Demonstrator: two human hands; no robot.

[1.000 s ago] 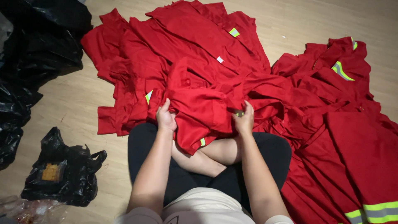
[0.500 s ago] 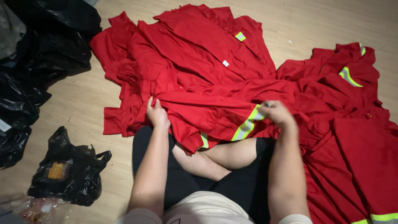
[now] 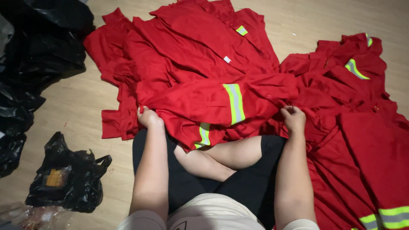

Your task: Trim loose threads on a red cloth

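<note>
1. Hands: left hand & right hand each closed on red garment, stretched over lap, atop red pile
2. Keep grip even, reflective stripe flat, w/o snagging pile

even, soft indoor light, no harsh glare; faint shadows under the red garments; black plastic bags go murky; slight softness at the edges.

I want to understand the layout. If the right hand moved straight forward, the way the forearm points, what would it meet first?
The right hand already grips the red garment with reflective stripes. Going on, it would probably meet the overlapping red clothes on the floor first, though depth is unclear.
</note>
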